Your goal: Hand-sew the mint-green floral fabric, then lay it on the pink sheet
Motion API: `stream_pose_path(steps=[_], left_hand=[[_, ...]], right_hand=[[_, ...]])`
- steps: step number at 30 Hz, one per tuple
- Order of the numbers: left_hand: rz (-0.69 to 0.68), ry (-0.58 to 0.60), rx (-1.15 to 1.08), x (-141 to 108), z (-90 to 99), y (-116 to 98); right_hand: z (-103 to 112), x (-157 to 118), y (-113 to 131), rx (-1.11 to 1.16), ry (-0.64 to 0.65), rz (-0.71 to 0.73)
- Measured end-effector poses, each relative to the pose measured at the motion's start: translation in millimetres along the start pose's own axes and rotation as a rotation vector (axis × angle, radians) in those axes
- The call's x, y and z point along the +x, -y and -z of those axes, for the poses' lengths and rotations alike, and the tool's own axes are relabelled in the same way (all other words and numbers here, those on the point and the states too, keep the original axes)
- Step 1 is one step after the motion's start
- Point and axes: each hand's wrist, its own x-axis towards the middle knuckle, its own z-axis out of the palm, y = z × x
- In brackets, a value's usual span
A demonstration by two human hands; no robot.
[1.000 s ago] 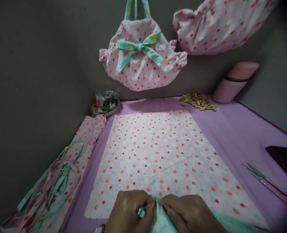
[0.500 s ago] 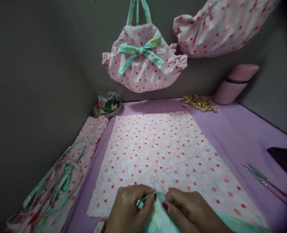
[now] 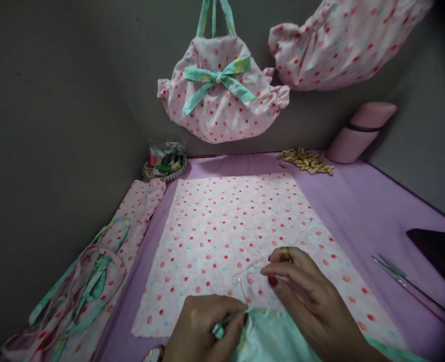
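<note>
My left hand (image 3: 209,324) pinches the edge of a green and yellow cloth (image 3: 271,332) at the bottom centre. A thin needle (image 3: 242,290) stands up from that edge beside the left fingertips, with pale thread near it. To the right, my right hand (image 3: 309,296) is raised over the cloth, fingers apart, with a gold ring on one finger; nothing is visible in its grasp. Beneath both hands lies a pink flower-print fabric sheet (image 3: 222,226), with green cloth along its lower right edge.
Scissors (image 3: 407,281) and a dark object (image 3: 437,251) lie at the right. Peanuts (image 3: 307,162), a pink bottle (image 3: 360,133) and a thread basket (image 3: 165,167) stand at the back. Ribbons (image 3: 94,281) lie left on folded fabric. A bow-trimmed bag (image 3: 218,110) hangs above.
My right hand has let go of the cloth edge, moved up and right, and opened its fingers. More of the needle shows. My left hand keeps its pinch.
</note>
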Motion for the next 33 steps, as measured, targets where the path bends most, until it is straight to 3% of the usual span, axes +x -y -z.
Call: stream_pose_path(steps=[6, 10, 14, 18, 19, 23, 26, 30, 33], left_hand=[[-0.146, -0.031, 0.066, -0.9, 1.4, 0.0], [-0.106, -0.024, 0.072, -3.3, 3.2, 1.3], [-0.048, -0.038, 0.072, -4.4, 3.1, 1.4], [-0.084, -0.025, 0.086, -3.0, 3.0, 0.8], [-0.107, -0.017, 0.097, -2.7, 3.0, 0.8], [-0.198, 0.005, 0.149, -2.7, 1.9, 2.2], [-0.201, 0.042, 0.117, -3.0, 0.4, 2.4], [-0.003, 0.143, -0.059, -2.5, -0.2, 0.1], [0.111, 0.176, -0.131, -2.5, -0.8, -0.9]], right_hand=[[-0.1, 6.2, 2.3, 0.023, 0.308, 0.004], [12.6, 8.5, 7.0, -0.017, 0.265, -0.020], [31.0, 7.8, 9.7, 0.109, 0.468, -0.057], [28.8, 9.2, 7.6, 0.078, 0.191, -0.151], [24.4, 9.2, 7.0, 0.101, 0.172, -0.191], [1.6, 5.7, 7.4, 0.310, 0.294, -0.374], [-9.2, 2.0, 9.6, 0.385, 0.342, -0.429], [-12.7, -1.5, 11.5, 0.425, 0.319, -0.384], [-14.6, -3.0, 11.1, 0.552, 0.377, -0.452]])
